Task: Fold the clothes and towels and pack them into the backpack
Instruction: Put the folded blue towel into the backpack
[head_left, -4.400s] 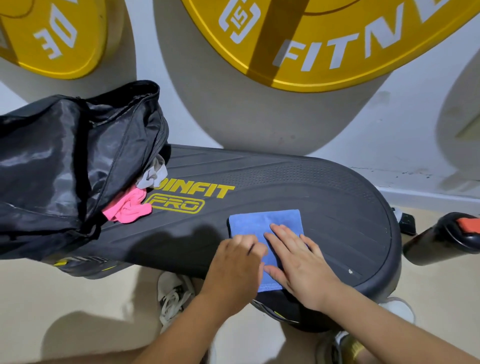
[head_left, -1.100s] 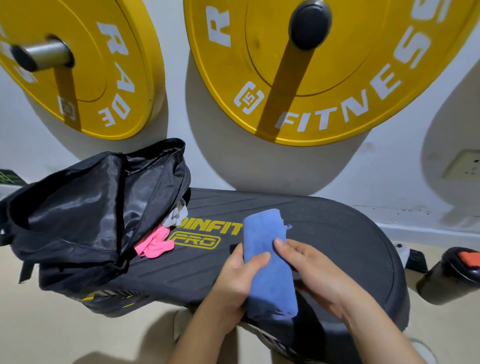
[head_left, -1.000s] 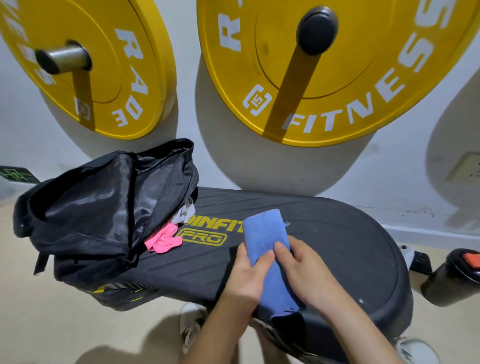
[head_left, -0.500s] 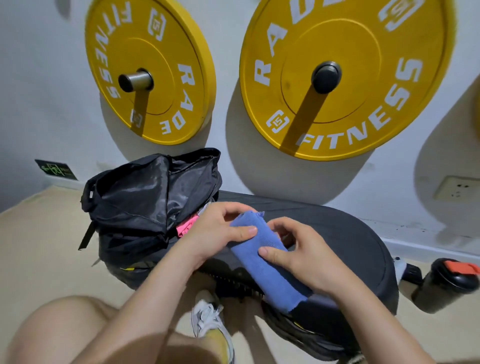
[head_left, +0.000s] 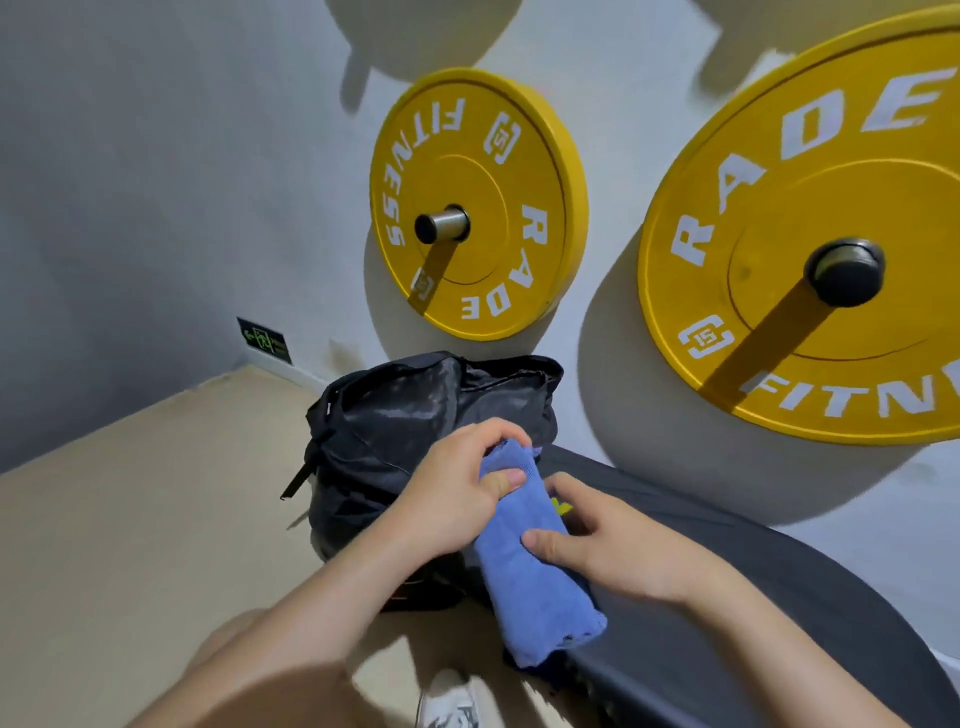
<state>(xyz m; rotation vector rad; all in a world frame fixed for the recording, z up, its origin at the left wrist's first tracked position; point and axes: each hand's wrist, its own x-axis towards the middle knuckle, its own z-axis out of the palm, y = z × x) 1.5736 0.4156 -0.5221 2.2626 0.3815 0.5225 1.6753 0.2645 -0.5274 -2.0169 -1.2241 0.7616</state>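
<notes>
Wall: pale grey (head_left: 156, 182); larger yellow plate (head_left: 810, 260) at right, smaller yellow plate (head_left: 478, 208) hung above the bag.
Floor: beige (head_left: 130, 519), left of the work area.
Platform: dark grey step board (head_left: 727, 597), runs from the bag toward the lower right.
Backpack: black (head_left: 395, 415), slack, at the platform's far left end by the wall. Mouth not clearly seen; part of it is behind the left hand.
Towel: blue (head_left: 535, 566), folded to a narrow thick strip, held off the platform. Long axis runs from the loose near end at lower right, up and away, to the far end, which overlaps the backpack's right side.
Left hand: (head_left: 457, 488) fingers curled over the towel's far end, thumb pressed on top. Nearer hand to the backpack.
Right hand: (head_left: 623, 540) thumb across the strip's middle, fingers wrapped behind.
Judgement: strip already points at the bag, so insertion looks end-first along its length, left hand leading. The unheld near end may unfold.
</notes>
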